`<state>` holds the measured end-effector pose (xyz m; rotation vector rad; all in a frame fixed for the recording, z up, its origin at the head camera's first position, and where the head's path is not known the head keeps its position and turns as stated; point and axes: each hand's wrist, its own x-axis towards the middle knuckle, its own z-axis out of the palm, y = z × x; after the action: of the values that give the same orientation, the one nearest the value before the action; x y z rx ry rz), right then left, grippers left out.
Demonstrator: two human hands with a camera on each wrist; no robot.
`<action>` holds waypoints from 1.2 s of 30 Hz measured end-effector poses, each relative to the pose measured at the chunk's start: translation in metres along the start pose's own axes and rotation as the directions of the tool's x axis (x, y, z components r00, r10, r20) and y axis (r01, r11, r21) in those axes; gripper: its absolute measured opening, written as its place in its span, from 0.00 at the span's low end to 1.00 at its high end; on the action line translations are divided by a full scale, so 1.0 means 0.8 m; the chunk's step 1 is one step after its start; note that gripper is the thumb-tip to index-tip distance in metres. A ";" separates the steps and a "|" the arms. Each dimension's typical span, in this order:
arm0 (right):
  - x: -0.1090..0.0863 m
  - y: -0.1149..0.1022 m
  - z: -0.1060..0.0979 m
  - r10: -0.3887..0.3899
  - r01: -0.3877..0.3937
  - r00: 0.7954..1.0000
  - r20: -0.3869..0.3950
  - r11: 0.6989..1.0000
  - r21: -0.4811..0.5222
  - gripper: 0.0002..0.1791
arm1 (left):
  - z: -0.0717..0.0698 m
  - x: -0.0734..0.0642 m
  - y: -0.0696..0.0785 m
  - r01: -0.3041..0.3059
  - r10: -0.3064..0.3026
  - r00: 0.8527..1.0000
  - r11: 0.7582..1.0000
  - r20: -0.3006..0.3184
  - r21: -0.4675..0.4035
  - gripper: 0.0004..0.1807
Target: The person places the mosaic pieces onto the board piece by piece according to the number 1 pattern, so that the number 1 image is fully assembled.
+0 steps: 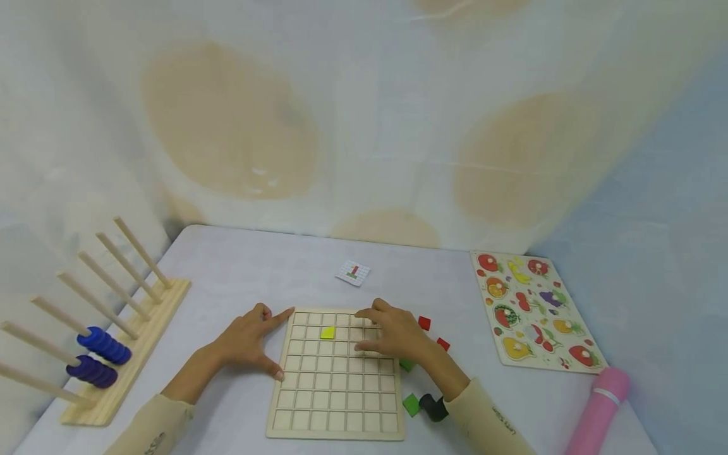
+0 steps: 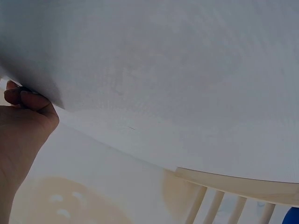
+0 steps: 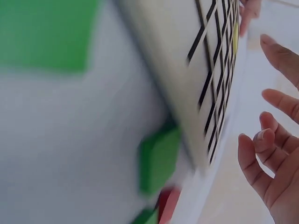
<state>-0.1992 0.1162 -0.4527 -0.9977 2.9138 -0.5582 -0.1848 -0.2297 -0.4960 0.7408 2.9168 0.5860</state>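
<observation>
A wooden grid board [image 1: 327, 419] lies flat on the table, with one yellow piece [image 1: 327, 333] in its upper left part. My left hand [image 1: 244, 338] touches the board's left edge with a spread forefinger and thumb, the other fingers curled in. The left wrist view shows only part of that hand [image 2: 30, 116]. Over the board's upper right side is my right hand [image 1: 398, 332], thumb and fingers apart. In the right wrist view nothing shows between the right hand's fingers [image 3: 280, 60]. Green pieces [image 1: 411, 405] and red pieces [image 1: 424, 323] lie right of the board.
Black pieces [image 1: 433, 407] lie beside the right forearm. Behind the board is a small printed card [image 1: 353, 272]. At left stands a wooden peg rack [image 1: 165, 297] with blue and purple rings. A fruit puzzle board [image 1: 534, 313] and a pink cylinder [image 1: 597, 414] are at right.
</observation>
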 end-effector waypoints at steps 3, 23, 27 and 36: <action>-0.017 0.014 -0.009 0.049 -0.049 0.999 -0.010 0.998 0.042 0.34 | 0.000 0.000 -0.001 -0.005 0.005 1.000 1.000 0.003 -0.003 0.70; -0.091 0.094 -0.021 0.283 -0.272 0.957 -0.069 0.953 0.133 0.33 | 0.000 0.001 -0.002 -0.009 0.009 1.000 1.000 -0.009 0.005 0.70; -0.102 0.104 -0.022 0.320 -0.310 0.945 -0.068 0.942 0.129 0.33 | 0.001 0.001 -0.001 -0.006 0.006 1.000 1.000 -0.010 0.006 0.70; -0.122 0.117 -0.027 0.358 -0.349 0.933 -0.029 0.923 0.164 0.25 | 0.001 0.000 -0.001 -0.009 0.009 1.000 1.000 -0.021 0.000 0.70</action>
<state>-0.1793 0.2500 -0.4736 -0.4264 2.9369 -0.7869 -0.1851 -0.2298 -0.4971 0.7533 2.9343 0.5990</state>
